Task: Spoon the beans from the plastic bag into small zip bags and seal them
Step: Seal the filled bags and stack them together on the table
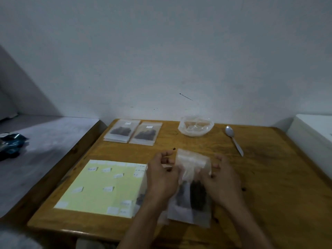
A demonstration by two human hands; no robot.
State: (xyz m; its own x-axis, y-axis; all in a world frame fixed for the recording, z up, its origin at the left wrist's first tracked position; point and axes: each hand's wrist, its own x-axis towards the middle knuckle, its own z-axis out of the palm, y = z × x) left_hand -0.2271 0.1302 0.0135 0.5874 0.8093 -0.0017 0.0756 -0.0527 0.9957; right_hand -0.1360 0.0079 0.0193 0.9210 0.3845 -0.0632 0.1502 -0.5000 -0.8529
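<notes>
Hands hold one small zip bag (pixel 193 169) over the wooden table (pixel 260 177): left hand (pixel 162 178) and right hand (pixel 223 182) pinch its top edges with curled fingers, dark beans (pixel 197 196) at its bottom. Two filled bags (pixel 133 132) lie far, beside the plastic bag (pixel 195 125) and spoon (pixel 233 138); a yellow label sheet (pixel 100 187) lies left
</notes>
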